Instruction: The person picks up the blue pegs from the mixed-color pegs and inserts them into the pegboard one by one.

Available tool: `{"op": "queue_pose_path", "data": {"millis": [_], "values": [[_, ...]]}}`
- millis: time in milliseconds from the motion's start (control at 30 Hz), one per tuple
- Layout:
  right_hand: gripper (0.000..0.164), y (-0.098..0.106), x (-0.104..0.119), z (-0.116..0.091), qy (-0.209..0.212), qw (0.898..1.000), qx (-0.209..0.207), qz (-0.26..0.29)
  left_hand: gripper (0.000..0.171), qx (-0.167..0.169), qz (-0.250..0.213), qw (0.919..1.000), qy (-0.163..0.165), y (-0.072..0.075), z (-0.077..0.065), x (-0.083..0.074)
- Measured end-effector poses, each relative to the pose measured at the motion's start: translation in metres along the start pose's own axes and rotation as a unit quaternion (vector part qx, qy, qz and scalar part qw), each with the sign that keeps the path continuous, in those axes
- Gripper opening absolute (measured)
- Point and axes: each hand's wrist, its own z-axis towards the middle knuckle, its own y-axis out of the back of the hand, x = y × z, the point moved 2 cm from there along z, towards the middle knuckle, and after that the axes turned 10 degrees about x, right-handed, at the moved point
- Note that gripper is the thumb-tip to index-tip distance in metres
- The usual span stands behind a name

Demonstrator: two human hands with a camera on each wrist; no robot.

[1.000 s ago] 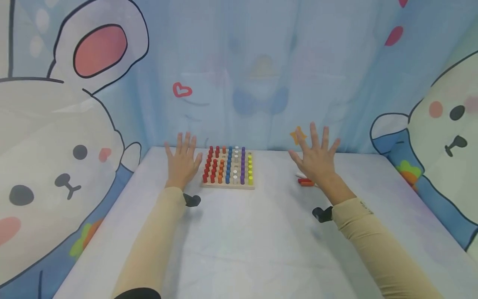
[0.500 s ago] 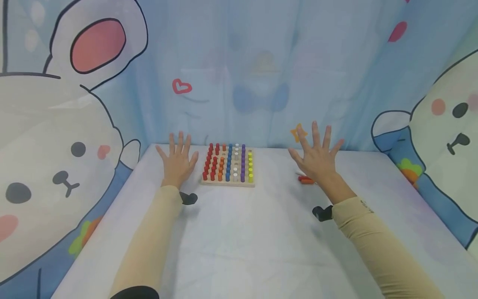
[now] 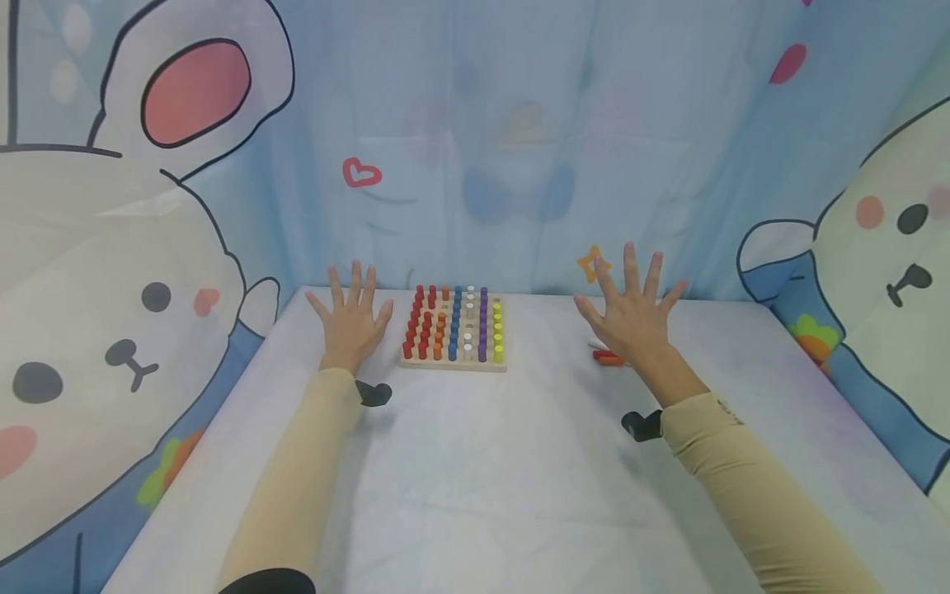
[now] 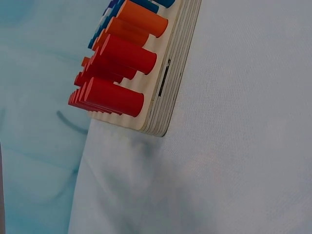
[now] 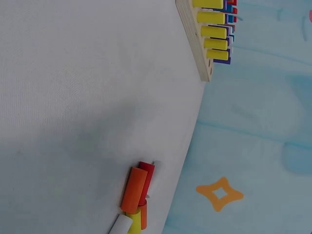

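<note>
My left hand (image 3: 350, 330) is raised over the table with fingers spread and straight, just left of a wooden pegboard (image 3: 454, 368). Rows of upright red, orange, blue, white, purple and yellow pegs fill much of the board, with some bare holes among them. In the left wrist view, red pegs (image 4: 117, 97) stand at the board's near corner. My right hand (image 3: 632, 323), also spread and holding nothing, hovers by a small pile of loose pegs, partly hidden behind it in the head view. The right wrist view shows that pile with an orange peg (image 5: 133, 190), a red, a yellow and a white one.
A white cloth covers the table (image 3: 490, 478). Behind it hangs a blue curtain (image 3: 519, 99) with cartoon prints, close to the table's back edge. Printed bear figures flank both sides. A dark strap piece shows at each wrist.
My left hand has shifted slightly left, away from the pegboard. The right hand has stayed nearly in place. The head view has tilted slightly.
</note>
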Motion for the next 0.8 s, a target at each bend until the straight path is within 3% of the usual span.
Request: {"op": "queue_pose_path", "data": {"millis": [367,800], "values": [[0.075,-0.003,0.002,-0.001,0.001,1.000,-0.002,-0.002,0.073,-0.005,-0.008,0.9999,-0.005,0.002,-0.001,-0.001],[0.077,0.000,-0.014,-0.002,-0.021,1.000,0.019,-0.004,0.072,0.007,0.008,0.9999,0.006,0.008,-0.001,0.007]]}}
